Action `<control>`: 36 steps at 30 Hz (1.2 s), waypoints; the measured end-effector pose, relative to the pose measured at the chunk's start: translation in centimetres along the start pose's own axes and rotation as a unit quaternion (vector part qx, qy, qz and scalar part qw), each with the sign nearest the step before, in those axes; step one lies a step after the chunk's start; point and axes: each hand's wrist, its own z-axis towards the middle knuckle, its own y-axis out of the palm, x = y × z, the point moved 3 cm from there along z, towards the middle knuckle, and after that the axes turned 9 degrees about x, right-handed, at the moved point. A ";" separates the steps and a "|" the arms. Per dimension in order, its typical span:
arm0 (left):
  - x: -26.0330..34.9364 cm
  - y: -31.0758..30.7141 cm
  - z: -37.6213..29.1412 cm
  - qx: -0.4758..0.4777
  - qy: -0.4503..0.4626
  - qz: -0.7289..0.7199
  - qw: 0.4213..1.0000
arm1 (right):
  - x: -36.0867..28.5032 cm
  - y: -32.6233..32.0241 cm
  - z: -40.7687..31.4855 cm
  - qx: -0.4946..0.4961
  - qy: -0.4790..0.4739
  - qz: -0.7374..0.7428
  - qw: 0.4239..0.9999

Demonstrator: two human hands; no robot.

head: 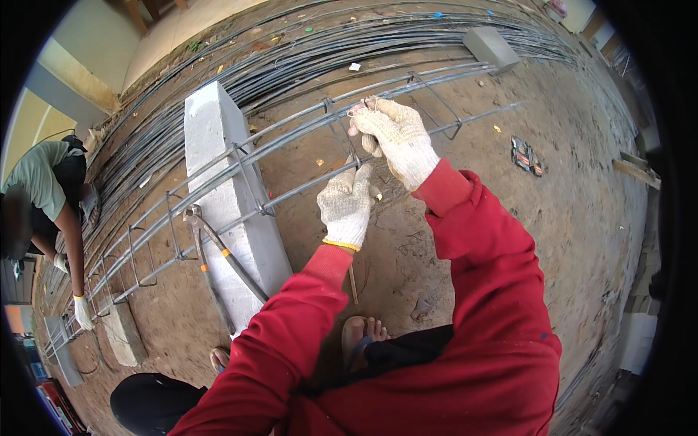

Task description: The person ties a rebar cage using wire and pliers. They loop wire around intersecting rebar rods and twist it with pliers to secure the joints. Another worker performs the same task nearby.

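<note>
Both my hands wear knitted work gloves with bare fingertips showing on the right one. My left hand (347, 204) is at the lower bar of a long steel rebar cage (305, 188), its fingers against the corner of a wire stirrup (339, 133). Just above the cage's bars, my right hand (395, 131) has its fingertips pinched together near thin tie wire; what lies between them is too small to tell. A pair of end-cutting nippers (215, 245) with orange bands leans on the cage and a pale concrete block (218, 158) to the left.
A co-worker (49, 191) bends over the cage's far left end with gloved hands. Loose rebar rods (283, 60) lie behind the cage. More blocks stand at the right end (493, 49) and lower left (122, 332). Small packets (526, 157) lie on the dirt at right.
</note>
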 end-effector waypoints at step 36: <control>-1.0 0.1 0.5 0.059 0.266 0.130 0.953 | 4.7 -6.1 -5.5 -0.197 -0.483 -0.369 0.769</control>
